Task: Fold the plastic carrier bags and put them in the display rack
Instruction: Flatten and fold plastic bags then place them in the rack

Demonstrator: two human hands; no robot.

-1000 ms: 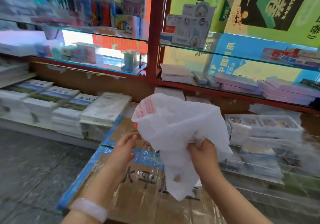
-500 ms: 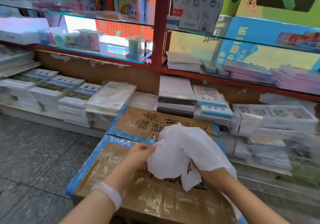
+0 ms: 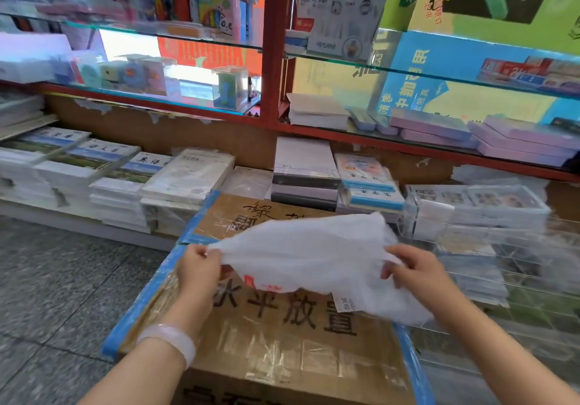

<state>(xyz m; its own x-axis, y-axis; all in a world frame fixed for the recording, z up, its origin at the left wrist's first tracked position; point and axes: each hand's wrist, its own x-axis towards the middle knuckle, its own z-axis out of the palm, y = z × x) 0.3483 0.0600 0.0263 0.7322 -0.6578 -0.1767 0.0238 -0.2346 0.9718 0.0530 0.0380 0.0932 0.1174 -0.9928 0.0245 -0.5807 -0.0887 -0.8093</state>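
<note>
Left hand: the left hand (image 3: 199,268) pinches the bag's left edge, fingers curled on the film.
Right hand: the right hand (image 3: 417,271) grips the right edge, thumb and fingers closed on the plastic.
Carrier bag: the white plastic bag (image 3: 314,257) hangs stretched between both hands, above the taped carton (image 3: 282,351), rumpled, lower right corner drooping.
Step judged: flattening before folding; even outward tension and laying it on the carton lid would likely give a cleaner crease.
Behind: stacked booklets (image 3: 185,178); red-framed glass shelving (image 3: 273,59).
</note>
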